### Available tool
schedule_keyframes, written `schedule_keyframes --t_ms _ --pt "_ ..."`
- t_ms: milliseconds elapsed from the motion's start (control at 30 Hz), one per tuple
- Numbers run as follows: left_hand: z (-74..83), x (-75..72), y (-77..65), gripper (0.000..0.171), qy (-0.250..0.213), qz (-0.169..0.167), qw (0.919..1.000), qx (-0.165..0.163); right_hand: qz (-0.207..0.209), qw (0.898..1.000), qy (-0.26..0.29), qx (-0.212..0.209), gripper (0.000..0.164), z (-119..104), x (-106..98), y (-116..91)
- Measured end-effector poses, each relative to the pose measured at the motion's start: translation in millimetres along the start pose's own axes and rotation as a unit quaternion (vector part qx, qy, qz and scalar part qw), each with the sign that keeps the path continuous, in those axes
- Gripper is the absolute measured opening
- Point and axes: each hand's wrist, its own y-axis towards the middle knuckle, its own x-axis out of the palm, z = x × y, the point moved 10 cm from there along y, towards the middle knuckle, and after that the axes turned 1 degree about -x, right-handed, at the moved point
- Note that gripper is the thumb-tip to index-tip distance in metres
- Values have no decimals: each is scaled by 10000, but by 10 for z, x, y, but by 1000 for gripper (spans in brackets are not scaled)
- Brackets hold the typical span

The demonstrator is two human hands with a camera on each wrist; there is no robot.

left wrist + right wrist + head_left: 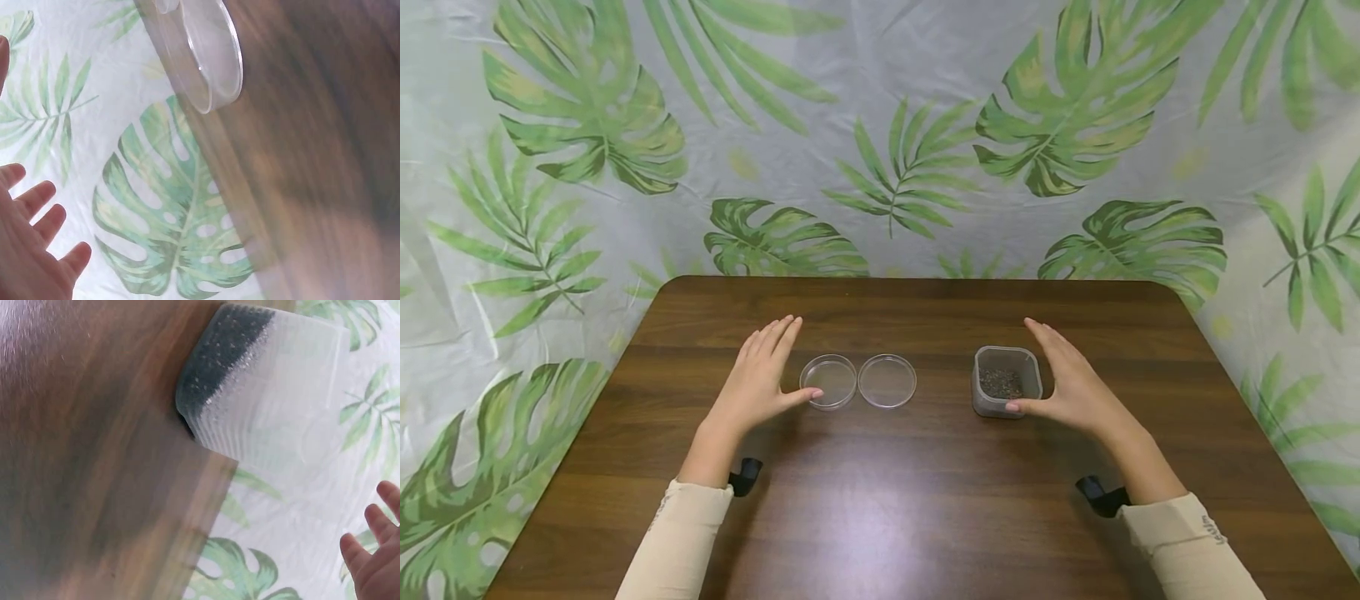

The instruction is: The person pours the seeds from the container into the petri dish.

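Two clear round petri dish halves sit side by side on the table: the left dish (828, 382) and the right dish (887, 382). My left hand (760, 375) hovers beside the left dish, fingers spread and thumb overlapping its rim in the head view; nothing is in its grasp. Farther right stands a squarish translucent plastic tub (1007, 382), partly filled with dark, soil-like grains (228, 353). Close to the tub's right side is my right hand (1071, 387), fingers straight and thumb across the near rim in the head view. In the left wrist view one dish (215, 56) shows edge-on.
The dark wooden table (865, 500) has rounded far corners. Behind it hangs a pale cloth (925, 67) with a green leaf print. Black straps are on both wrists, below cream sleeves (681, 533).
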Motion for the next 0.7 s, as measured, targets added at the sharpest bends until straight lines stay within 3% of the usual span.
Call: schedule_keyframes --t_ms 167,333,533,700 --pt "-72 82 -38 106 -439 210 9986 -200 25 9989 438 152 115 81 78 -16" --pt "-168 210 -89 107 -956 106 9931 -667 51 9967 743 334 116 170 148 -36" --pt "-291 446 -176 106 -1802 -264 9739 -1354 169 9925 1100 497 115 284 220 -68" --pt "-362 600 -238 106 -2330 -415 9572 -1668 229 9879 1385 657 113 375 286 -102"
